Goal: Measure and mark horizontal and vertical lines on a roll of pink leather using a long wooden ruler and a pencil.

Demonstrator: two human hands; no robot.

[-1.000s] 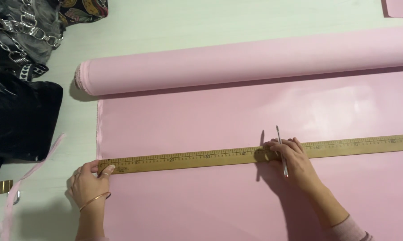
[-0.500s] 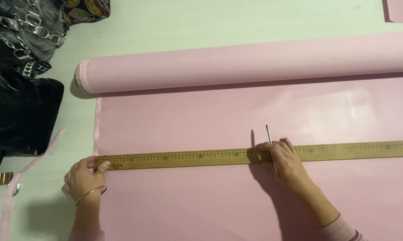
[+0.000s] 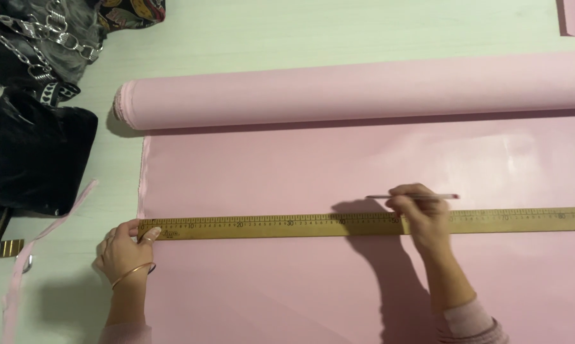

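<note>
Since the earlier frame the pencil (image 3: 415, 197) has swung from standing nearly upright above the ruler to lying almost level, parallel to the ruler's upper edge, and the right hand (image 3: 421, 216) has turned with it while staying at about the same spot along the ruler.

That wooden ruler (image 3: 287, 226) lies flat across the pink fabric (image 3: 287, 165), running from near the fabric's left edge out past the right side of the view. The right hand rests over the ruler a little right of its middle, fingers drawn together and pinching the pencil, whose tip end points left just above the ruler's top edge; whether the tip touches the cloth cannot be told. The left hand (image 3: 125, 251) sits at the ruler's left end, fingers curled and pressed down on the corner of the wood, a thin bangle (image 3: 133, 274) around the wrist. The two hands are well apart, with the ruler between them.

Beyond the ruler the fabric runs up to its roll (image 3: 338, 95), which lies across the pale bench (image 3: 313, 32). At the left of the bench are a black bag (image 3: 35, 159) and a dark heap with metal chains (image 3: 39, 32). A narrow pink strip (image 3: 20, 280) trails near the left hand.
</note>
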